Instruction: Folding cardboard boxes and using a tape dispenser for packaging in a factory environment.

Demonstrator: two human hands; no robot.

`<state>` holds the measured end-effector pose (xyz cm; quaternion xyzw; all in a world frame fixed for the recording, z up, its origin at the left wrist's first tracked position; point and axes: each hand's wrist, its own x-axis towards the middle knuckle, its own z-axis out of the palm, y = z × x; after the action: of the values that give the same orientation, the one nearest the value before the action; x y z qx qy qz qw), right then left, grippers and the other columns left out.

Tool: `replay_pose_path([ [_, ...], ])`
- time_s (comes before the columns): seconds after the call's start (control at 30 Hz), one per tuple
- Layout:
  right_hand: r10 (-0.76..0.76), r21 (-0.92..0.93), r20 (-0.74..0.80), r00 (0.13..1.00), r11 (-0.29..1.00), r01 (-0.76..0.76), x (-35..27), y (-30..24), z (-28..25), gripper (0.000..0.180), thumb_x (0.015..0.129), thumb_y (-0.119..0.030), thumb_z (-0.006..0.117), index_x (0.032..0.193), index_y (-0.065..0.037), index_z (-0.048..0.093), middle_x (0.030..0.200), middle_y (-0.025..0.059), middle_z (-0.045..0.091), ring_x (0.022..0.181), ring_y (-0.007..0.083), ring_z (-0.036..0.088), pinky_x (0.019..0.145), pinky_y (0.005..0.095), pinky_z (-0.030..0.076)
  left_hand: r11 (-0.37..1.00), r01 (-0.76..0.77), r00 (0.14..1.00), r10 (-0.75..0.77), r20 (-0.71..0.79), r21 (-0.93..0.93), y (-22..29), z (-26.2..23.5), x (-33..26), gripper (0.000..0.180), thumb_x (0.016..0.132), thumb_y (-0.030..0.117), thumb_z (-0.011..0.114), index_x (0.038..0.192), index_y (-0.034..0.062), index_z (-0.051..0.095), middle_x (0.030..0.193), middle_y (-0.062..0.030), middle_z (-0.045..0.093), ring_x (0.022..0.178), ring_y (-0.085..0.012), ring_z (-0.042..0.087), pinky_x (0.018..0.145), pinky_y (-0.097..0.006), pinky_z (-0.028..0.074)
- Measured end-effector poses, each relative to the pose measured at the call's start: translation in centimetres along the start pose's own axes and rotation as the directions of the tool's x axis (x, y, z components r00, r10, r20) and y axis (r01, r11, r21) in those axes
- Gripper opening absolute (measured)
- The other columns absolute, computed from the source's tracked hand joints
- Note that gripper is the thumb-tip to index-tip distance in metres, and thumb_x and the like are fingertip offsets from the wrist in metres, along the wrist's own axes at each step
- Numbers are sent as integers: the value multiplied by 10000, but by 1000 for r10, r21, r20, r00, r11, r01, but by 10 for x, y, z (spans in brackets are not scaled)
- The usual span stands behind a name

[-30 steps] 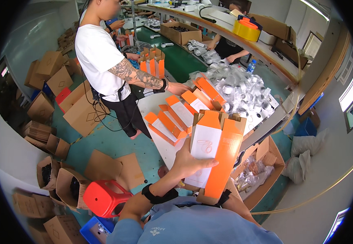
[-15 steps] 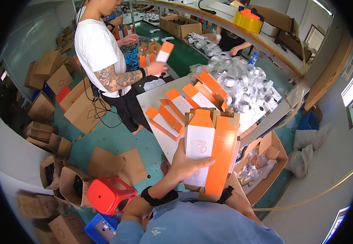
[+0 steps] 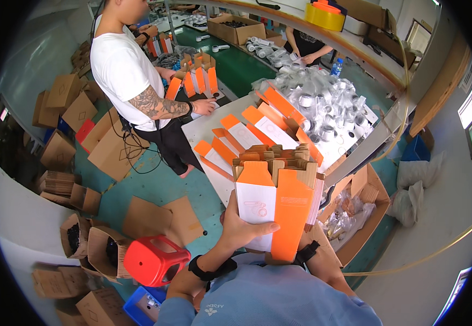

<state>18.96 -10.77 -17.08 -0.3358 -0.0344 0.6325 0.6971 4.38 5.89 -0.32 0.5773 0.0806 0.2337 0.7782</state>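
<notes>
My left hand (image 3: 242,227) grips the lower left edge of a thick stack of flat orange and white carton blanks (image 3: 275,200), held upright in front of my chest. My right hand (image 3: 307,243) is mostly hidden behind the stack and holds it from the right and underneath. Past the stack, several folded orange and white cartons (image 3: 244,133) lie in a row on a white table (image 3: 204,126).
A person in a white shirt (image 3: 126,70) stands at the table's far left with a hand (image 3: 203,107) on it. Clear bagged parts (image 3: 317,106) pile up on the right. A red stool (image 3: 155,259), open cardboard boxes (image 3: 362,209) and brown cartons (image 3: 62,146) crowd the floor.
The stack has come closer to me and stands more upright. The person in the white shirt has lowered the hand from a raised carton down onto the table.
</notes>
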Motion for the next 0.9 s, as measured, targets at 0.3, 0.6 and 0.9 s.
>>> replay_pose_path([
  [0.3, 106, -280, 118, 987, 958, -69, 12, -12, 39, 548, 999, -402, 467, 1389, -21, 410, 1307, 152, 538, 1199, 239, 527, 985, 382, 438, 974, 38, 984, 2, -176, 223, -2, -91, 14, 753, 602, 5, 854, 1230, -15, 438, 1072, -124, 637, 958, -215, 657, 823, -357, 559],
  [0.6, 109, -452, -79, 991, 882, -133, 17, 21, 33, 1181, 771, -522, 753, 1503, -14, -21, 1407, 238, 433, 1255, 283, 480, 983, 412, 417, 821, 493, 870, -467, -158, 288, -58, -154, 3, 729, 597, 24, 861, 1233, -8, 505, 1085, -84, 649, 950, -193, 645, 823, -347, 541],
  [0.9, 130, -399, -267, 955, 887, -233, 55, 58, 12, 885, 799, -496, 734, 1421, -77, 266, 1230, 115, 541, 1009, 213, 603, 845, 382, 492, 592, 708, 661, -748, -65, 384, -151, -133, 40, 657, 664, 253, 868, 1186, -19, 576, 1102, -118, 665, 966, -202, 652, 826, -328, 519],
])
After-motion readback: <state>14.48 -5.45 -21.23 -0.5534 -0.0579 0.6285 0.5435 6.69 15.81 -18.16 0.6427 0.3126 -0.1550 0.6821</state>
